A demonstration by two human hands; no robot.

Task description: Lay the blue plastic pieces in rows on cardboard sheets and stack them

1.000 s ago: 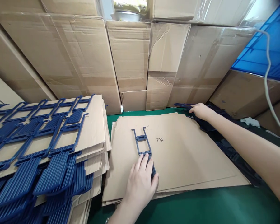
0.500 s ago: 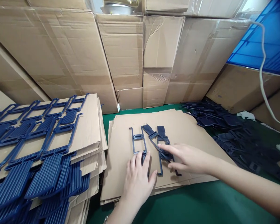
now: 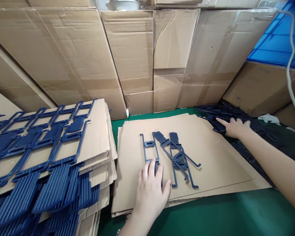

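Observation:
My left hand (image 3: 151, 188) lies flat, fingers spread, on the near end of a blue plastic frame part (image 3: 149, 149) resting on a stack of cardboard sheets (image 3: 211, 157). Beside it two more blue frame parts (image 3: 178, 157) lie crossed on the same sheet. My right hand (image 3: 233, 127) reaches to the far right, fingers extended over a loose heap of dark blue parts (image 3: 223, 114) on the green table; it rests on them and I cannot make out a grip.
A tall stack of cardboard sheets (image 3: 98, 131) at left carries rows of blue parts (image 3: 39, 147), with more layers below. Cardboard boxes (image 3: 137, 55) wall off the back. A blue crate (image 3: 277, 46) and a white cable (image 3: 291, 75) are at right. Green table surface (image 3: 223, 213) runs along the front.
My right hand left the two crossed parts on the sheet and moved back right to the heap. The left hand stayed on the first part.

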